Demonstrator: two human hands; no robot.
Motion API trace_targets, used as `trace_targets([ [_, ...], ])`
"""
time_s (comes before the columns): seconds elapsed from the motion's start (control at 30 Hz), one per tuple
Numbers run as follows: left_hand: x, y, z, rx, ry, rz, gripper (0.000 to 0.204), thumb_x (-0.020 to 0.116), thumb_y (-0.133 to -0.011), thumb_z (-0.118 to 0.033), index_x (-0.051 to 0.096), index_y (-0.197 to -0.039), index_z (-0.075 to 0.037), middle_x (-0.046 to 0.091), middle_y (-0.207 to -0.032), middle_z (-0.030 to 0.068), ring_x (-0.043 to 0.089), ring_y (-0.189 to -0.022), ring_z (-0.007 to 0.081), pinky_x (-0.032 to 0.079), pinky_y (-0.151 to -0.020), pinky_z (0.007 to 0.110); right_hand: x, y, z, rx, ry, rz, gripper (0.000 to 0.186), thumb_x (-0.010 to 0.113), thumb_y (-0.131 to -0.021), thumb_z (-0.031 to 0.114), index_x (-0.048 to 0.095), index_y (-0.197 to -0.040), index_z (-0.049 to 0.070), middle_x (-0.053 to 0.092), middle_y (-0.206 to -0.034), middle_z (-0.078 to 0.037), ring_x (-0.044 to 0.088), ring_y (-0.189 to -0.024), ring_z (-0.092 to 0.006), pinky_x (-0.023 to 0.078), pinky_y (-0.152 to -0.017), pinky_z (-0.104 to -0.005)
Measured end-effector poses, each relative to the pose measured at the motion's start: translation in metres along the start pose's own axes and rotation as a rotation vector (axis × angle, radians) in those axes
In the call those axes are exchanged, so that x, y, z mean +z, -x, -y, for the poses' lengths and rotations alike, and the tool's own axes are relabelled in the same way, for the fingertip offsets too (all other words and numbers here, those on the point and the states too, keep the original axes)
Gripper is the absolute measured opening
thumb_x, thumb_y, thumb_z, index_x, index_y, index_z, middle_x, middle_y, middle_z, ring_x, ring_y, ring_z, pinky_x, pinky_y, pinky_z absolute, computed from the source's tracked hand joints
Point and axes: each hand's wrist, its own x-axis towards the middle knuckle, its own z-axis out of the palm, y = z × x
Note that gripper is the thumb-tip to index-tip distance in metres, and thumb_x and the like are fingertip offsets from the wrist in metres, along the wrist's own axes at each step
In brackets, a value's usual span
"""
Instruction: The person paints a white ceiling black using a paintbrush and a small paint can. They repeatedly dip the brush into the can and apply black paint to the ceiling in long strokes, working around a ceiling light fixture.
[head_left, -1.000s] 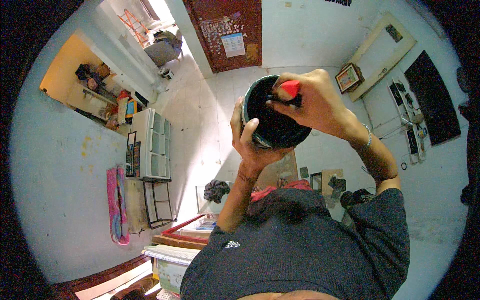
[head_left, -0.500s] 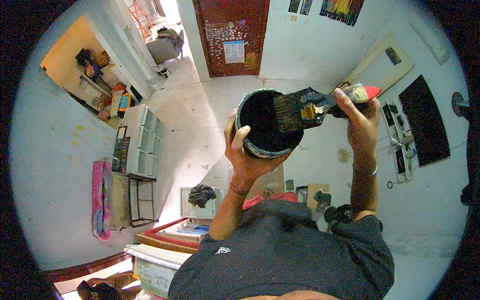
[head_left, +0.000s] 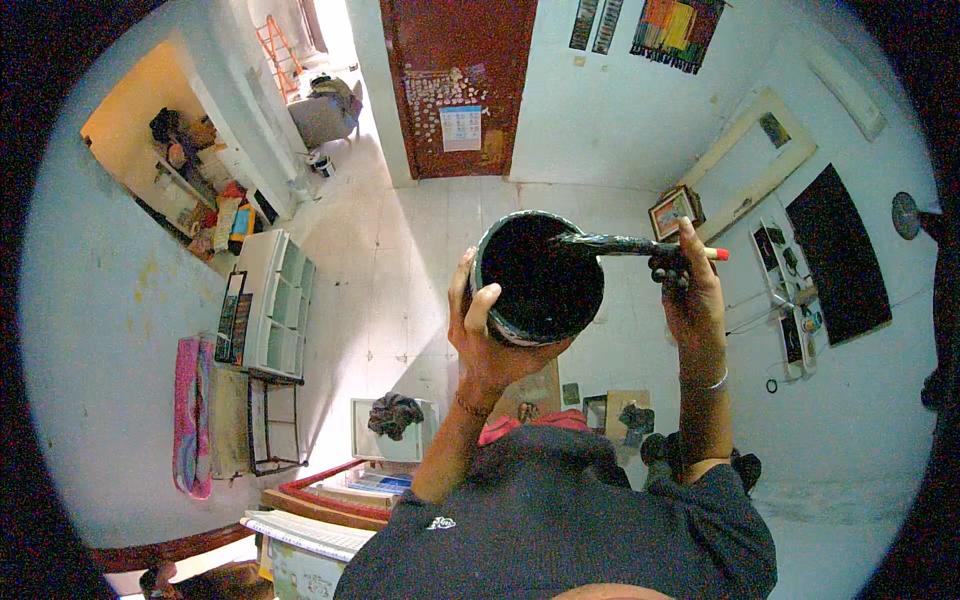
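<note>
A round container (head_left: 530,214) with a dark, black-looking inside is held up in front of my chest. My left hand (head_left: 488,345) is closed round its left and lower side, the thumb near the rim. To its right, my right hand (head_left: 695,295) grips a paintbrush (head_left: 628,246) by its red-tipped handle. The brush is seen edge-on and lies nearly level. Its dark, wet-looking bristles reach over the rim into the container's mouth; whether they touch anything inside I cannot tell. Dark stains show on my right fingers.
Below left stands a white tray-like surface (head_left: 360,425) with a crumpled dark cloth (head_left: 396,415). Near it are papers (head_left: 310,530) on a box. A white shelf unit (head_left: 283,300) lines the left wall. A brown door (head_left: 455,60) is ahead; a framed picture (head_left: 672,212) leans at right.
The brush has turned from its broad face to its edge and lies flatter, its bristles still over the container. My right hand has shifted slightly left and lower. The head view has tilted a little.
</note>
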Motion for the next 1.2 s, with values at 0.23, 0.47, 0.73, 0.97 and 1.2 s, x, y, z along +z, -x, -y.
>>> trace_targets([
  [0.23, -0.003, -0.006, 0.001, 0.01, 0.012, 0.033, 0.101, 0.098, -0.057, -0.04, 0.037, -0.135, -0.018, 0.046, -0.14, 0.0349, 0.054, -0.126, 0.0499, 0.051, -0.102, 0.055, -0.001, 0.003, 0.005, 0.053, 0.051, -0.093, 0.035, 0.071, -0.096, 0.033, 0.067, -0.119, 0.008, 0.062, -0.089, 0.001, 0.058, -0.071, -0.0085, 0.049, -0.059, -0.025],
  [0.47, -0.002, -0.006, 0.001, -0.015, 0.026, 0.056, 0.101, 0.098, -0.057, -0.038, 0.037, -0.135, -0.018, 0.048, -0.139, 0.0347, 0.056, -0.123, 0.0495, 0.052, -0.101, 0.055, 0.009, 0.014, 0.02, -0.11, 0.265, 0.026, 0.03, 0.071, -0.096, 0.032, 0.053, -0.079, 0.015, 0.055, -0.071, 0.003, 0.057, -0.057, -0.0077, 0.045, -0.049, -0.0239],
  [0.73, 0.001, -0.001, 0.006, -0.031, 0.041, 0.041, 0.101, 0.098, -0.057, -0.036, 0.037, -0.135, -0.019, 0.048, -0.139, 0.0338, 0.057, -0.122, 0.0482, 0.052, -0.1, 0.053, 0.015, 0.025, 0.03, -0.162, 0.373, -0.017, 0.035, 0.077, -0.091, 0.026, 0.049, -0.075, 0.012, 0.063, -0.069, -0.004, 0.063, -0.056, -0.0121, 0.053, -0.051, -0.0279],
  [0.97, 0.003, -0.001, 0.007, -0.069, 0.072, 0.069, 0.103, 0.1, -0.055, -0.034, 0.037, -0.135, -0.018, 0.047, -0.139, 0.0335, 0.057, -0.122, 0.0476, 0.052, -0.1, 0.053, 0.013, 0.034, 0.037, -0.345, 0.534, 0.03, 0.03, 0.082, -0.086, 0.015, 0.053, -0.081, 0.007, 0.066, -0.07, -0.007, 0.069, -0.061, -0.0149, 0.055, -0.052, -0.0263],
  [1.2, -0.004, 0.013, 0.015, -0.097, 0.09, 0.076, 0.1, 0.1, -0.053, -0.034, 0.042, -0.133, -0.015, 0.05, -0.139, 0.0282, 0.057, -0.122, 0.0448, 0.049, -0.103, 0.051, 0.011, 0.042, 0.03, -0.867, 0.781, 0.126, 0.025, 0.086, -0.075, 0.004, 0.062, -0.08, 0.006, 0.07, -0.073, -0.005, 0.066, -0.066, -0.0122, 0.054, -0.061, -0.0281],
])
